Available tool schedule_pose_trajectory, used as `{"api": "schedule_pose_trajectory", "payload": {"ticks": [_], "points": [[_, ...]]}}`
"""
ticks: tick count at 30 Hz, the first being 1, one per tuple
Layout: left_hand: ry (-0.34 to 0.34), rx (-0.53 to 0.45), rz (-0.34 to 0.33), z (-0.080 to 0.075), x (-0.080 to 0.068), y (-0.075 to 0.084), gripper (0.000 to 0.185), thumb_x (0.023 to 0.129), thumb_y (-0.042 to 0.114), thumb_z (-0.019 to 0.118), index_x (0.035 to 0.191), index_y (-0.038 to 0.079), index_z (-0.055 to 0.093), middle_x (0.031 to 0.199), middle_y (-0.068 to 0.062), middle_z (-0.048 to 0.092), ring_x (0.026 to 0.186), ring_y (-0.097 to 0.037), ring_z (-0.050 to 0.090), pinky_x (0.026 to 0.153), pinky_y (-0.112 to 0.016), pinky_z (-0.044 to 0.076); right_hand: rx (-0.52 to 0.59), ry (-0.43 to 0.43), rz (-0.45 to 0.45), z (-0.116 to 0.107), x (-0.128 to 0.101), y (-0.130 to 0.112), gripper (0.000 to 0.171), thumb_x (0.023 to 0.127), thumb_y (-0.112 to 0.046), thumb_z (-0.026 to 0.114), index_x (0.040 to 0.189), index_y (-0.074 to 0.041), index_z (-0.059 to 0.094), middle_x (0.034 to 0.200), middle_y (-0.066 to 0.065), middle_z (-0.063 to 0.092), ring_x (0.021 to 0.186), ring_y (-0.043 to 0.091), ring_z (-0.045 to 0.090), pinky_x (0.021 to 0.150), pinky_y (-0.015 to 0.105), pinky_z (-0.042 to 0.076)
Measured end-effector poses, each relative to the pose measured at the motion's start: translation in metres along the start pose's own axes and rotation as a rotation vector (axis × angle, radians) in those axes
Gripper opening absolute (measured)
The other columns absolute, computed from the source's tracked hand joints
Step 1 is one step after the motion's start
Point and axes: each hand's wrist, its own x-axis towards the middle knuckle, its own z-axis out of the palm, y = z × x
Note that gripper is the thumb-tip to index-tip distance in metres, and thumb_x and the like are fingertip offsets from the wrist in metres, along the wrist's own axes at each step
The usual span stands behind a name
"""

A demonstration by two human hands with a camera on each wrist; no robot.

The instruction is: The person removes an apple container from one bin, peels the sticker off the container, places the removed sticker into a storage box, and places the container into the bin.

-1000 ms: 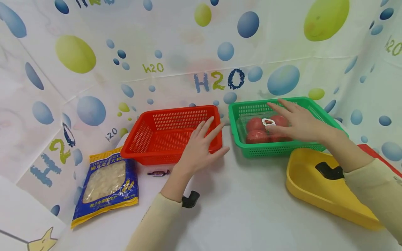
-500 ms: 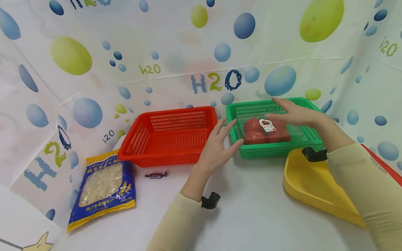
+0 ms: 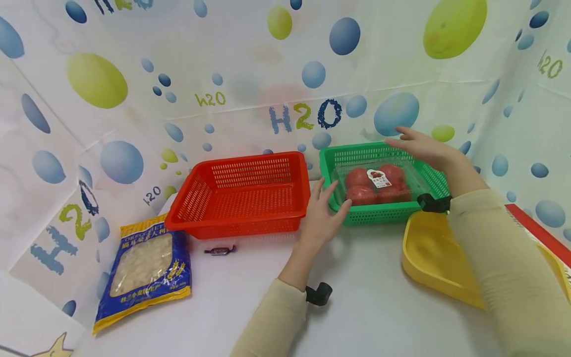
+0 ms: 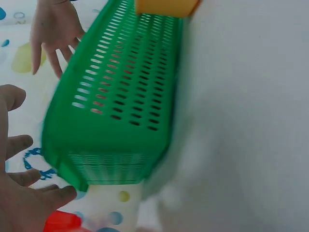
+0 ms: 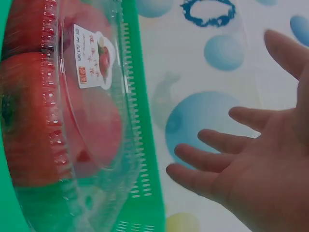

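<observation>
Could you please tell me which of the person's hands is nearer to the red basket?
Left. The left hand is open just off the right front corner of the red basket, by the green basket; the right hand is open over the green basket's far rim.

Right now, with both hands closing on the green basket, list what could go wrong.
1. The left hand sits at one near corner of the green basket and the right hand hovers open over the far rim; an uneven lift could tip it.
2. The clear tomato pack lies loose inside and could slide if the basket tilts.
3. The yellow tray and the red basket sit close on either side, so a sideways drag may knock them.
</observation>
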Motion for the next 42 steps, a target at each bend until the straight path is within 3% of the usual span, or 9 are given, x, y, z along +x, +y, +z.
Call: {"api": "schedule_pose_trajectory", "payload": {"ticks": [5,9,16,23,26,29,32,37,42], "points": [[0.025,-0.029,0.000,0.010,-0.003,-0.007,0.062,0.096,0.040,0.063,0.150,0.012,0.050,0.163,-0.011,0.028,0.146,-0.031,0.031,0.101,-0.050,0.049,0.203,0.034,0.013,0.001,0.012,0.015,0.094,0.103,-0.055,0.046,0.160,-0.007,-0.011,0.166,0.020,-0.012,0.147,0.052,0.009,0.117,0.064,0.012],[0.057,-0.063,0.000,0.015,-0.007,-0.011,0.061,0.095,0.038,0.064,0.147,0.007,0.053,0.161,-0.012,0.031,0.145,-0.031,0.032,0.101,-0.049,0.049,0.294,0.034,0.047,0.005,0.019,0.029,0.094,0.104,-0.054,0.045,0.159,-0.006,-0.013,0.166,0.021,-0.013,0.148,0.052,0.008,0.119,0.060,0.011],[0.132,-0.108,0.036,0.024,-0.010,-0.021,0.051,0.092,0.030,0.071,0.134,0.002,0.064,0.154,-0.015,0.042,0.139,-0.031,0.042,0.106,-0.046,0.045,0.280,0.027,0.108,0.005,0.023,0.055,0.088,0.107,-0.048,0.041,0.158,-0.002,-0.014,0.164,0.028,-0.011,0.147,0.053,0.005,0.119,0.061,0.013],[0.177,-0.190,0.056,0.029,-0.008,-0.026,0.052,0.090,0.031,0.076,0.131,0.000,0.066,0.152,-0.013,0.045,0.137,-0.030,0.045,0.103,-0.042,0.048,0.251,-0.050,0.228,0.002,0.024,0.073,0.089,0.107,-0.047,0.042,0.156,0.005,-0.012,0.161,0.035,-0.008,0.145,0.057,0.007,0.116,0.063,0.018],[0.173,-0.251,0.047,0.030,-0.008,-0.027,0.053,0.090,0.031,0.076,0.132,0.000,0.065,0.154,-0.012,0.043,0.138,-0.031,0.044,0.100,-0.040,0.050,0.255,-0.059,0.286,0.003,0.023,0.079,0.090,0.107,-0.047,0.043,0.156,0.007,-0.009,0.159,0.038,0.001,0.142,0.056,0.019,0.115,0.061,0.026],[0.166,-0.308,0.038,0.032,-0.007,-0.027,0.054,0.090,0.029,0.076,0.133,-0.001,0.063,0.155,-0.012,0.041,0.139,-0.033,0.042,0.096,-0.039,0.052,0.263,-0.063,0.314,0.005,0.022,0.085,0.090,0.107,-0.048,0.043,0.156,0.009,-0.005,0.155,0.039,0.016,0.135,0.051,0.038,0.107,0.057,0.041],[0.162,-0.331,0.032,0.034,-0.006,-0.027,0.054,0.091,0.029,0.076,0.134,-0.001,0.063,0.156,-0.012,0.039,0.140,-0.033,0.041,0.094,-0.038,0.054,0.274,-0.090,0.333,0.006,0.020,0.089,0.089,0.106,-0.049,0.045,0.157,0.009,0.001,0.151,0.038,0.027,0.126,0.046,0.048,0.097,0.049,0.051],[0.166,-0.347,0.039,0.035,-0.004,-0.026,0.054,0.091,0.029,0.076,0.133,-0.001,0.063,0.156,-0.013,0.039,0.140,-0.035,0.040,0.093,-0.039,0.054,0.340,-0.150,0.347,0.003,0.020,0.090,0.086,0.105,-0.046,0.049,0.156,0.009,0.007,0.149,0.036,0.028,0.124,0.040,0.049,0.093,0.041,0.053],[0.164,-0.363,0.029,0.036,-0.003,-0.025,0.053,0.090,0.028,0.077,0.133,-0.001,0.064,0.156,-0.013,0.040,0.140,-0.032,0.040,0.093,-0.038,0.054,0.439,-0.129,0.357,0.000,0.020,0.092,0.076,0.105,-0.042,0.052,0.154,0.003,0.016,0.146,0.030,0.031,0.109,0.028,0.057,0.091,0.039,0.052]]}}
